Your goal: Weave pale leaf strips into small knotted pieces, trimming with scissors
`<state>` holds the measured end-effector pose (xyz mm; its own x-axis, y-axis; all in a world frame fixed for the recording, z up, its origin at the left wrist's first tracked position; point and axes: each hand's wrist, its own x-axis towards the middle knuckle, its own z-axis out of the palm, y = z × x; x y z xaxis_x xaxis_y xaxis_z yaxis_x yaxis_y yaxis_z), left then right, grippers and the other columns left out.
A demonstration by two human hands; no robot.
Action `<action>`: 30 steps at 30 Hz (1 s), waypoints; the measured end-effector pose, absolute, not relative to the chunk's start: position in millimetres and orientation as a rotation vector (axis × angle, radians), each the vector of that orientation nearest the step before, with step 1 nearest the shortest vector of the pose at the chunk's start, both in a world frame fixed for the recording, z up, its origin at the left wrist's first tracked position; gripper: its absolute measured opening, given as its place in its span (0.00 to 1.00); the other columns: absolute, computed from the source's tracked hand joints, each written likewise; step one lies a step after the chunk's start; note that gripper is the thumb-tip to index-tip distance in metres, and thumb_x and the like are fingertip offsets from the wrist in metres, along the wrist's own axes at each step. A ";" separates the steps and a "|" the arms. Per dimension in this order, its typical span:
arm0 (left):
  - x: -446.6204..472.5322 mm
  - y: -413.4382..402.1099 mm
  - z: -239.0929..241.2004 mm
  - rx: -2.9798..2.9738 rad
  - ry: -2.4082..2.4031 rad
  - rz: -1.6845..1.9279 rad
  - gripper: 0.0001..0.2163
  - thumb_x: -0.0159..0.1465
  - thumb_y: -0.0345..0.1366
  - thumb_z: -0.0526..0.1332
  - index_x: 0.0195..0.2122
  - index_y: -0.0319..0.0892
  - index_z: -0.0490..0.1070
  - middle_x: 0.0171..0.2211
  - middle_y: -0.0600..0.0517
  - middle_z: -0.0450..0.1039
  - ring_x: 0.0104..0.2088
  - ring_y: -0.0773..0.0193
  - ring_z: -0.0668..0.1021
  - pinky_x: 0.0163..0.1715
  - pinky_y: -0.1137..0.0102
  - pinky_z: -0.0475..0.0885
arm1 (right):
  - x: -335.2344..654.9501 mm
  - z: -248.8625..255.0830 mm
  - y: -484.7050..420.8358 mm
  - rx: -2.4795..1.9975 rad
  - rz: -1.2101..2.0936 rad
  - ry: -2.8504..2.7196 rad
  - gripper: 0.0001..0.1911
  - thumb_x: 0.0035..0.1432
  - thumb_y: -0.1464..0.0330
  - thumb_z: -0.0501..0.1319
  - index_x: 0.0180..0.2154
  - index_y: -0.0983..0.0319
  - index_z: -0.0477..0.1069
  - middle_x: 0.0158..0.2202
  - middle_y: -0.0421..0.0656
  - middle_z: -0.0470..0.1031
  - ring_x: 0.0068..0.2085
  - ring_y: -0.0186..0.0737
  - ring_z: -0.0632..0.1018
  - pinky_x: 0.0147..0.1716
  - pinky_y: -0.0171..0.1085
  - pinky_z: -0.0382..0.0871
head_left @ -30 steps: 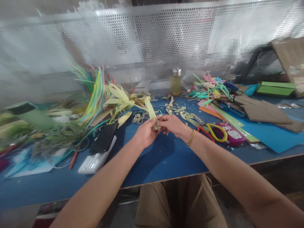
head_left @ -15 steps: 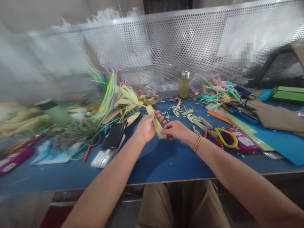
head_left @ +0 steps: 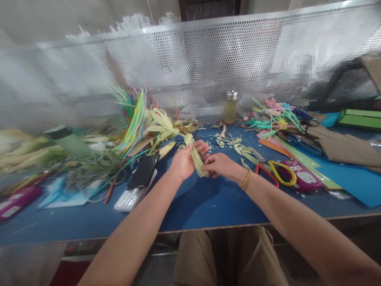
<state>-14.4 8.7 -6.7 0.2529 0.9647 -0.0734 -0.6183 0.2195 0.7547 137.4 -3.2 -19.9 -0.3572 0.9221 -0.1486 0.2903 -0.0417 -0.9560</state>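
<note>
A pale yellow-green bundle of dried leaf strips (head_left: 197, 159) is held above the blue table (head_left: 205, 206), near its middle. My left hand (head_left: 186, 161) wraps round the bundle's upper part, fingers curled over it. Just to the right, my right hand (head_left: 222, 166) pinches the bundle's lower end; a gold bracelet sits on that wrist. More leaf strips (head_left: 162, 127) and a fan of coloured strips (head_left: 133, 119) lie just behind my left hand.
A black phone (head_left: 143, 171) on a white case lies left of my hands. Yellow-and-red scissors (head_left: 275, 172) and a pink case (head_left: 303, 178) lie to the right. A small jar (head_left: 230, 106) stands by the perforated metal screen (head_left: 208, 59). Coloured paper sheets (head_left: 351, 174) cover the right side.
The view shifted left, then steadied. My hands turned the leaf bundle from lying flat between them to a more upright tilt, and my left fingers opened slightly round it.
</note>
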 end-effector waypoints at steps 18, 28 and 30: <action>-0.6 -4.4 -15.1 0.763 0.656 0.808 0.07 0.65 0.33 0.57 0.30 0.38 0.69 0.18 0.59 0.51 0.17 0.73 0.60 0.20 0.77 0.66 | 155.8 -8.4 12.7 -0.972 1.270 -1.504 0.03 0.45 0.69 0.61 0.26 0.63 0.71 0.24 0.36 0.71 0.28 0.29 0.69 0.30 0.31 0.61; -0.7 -9.5 -14.9 0.842 0.653 0.638 0.07 0.65 0.34 0.57 0.36 0.37 0.73 0.18 0.60 0.49 0.17 0.73 0.59 0.19 0.78 0.63 | 151.9 -5.4 11.9 -0.966 1.222 -1.403 0.14 0.45 0.61 0.66 0.21 0.62 0.67 0.19 0.35 0.65 0.22 0.28 0.64 0.24 0.31 0.58; 0.4 -9.6 -15.1 0.847 0.656 0.655 0.06 0.64 0.33 0.58 0.37 0.38 0.72 0.19 0.59 0.51 0.17 0.73 0.59 0.19 0.78 0.63 | 152.1 -5.5 11.8 -0.976 1.230 -1.395 0.14 0.47 0.60 0.66 0.21 0.63 0.68 0.18 0.35 0.65 0.21 0.27 0.62 0.23 0.32 0.57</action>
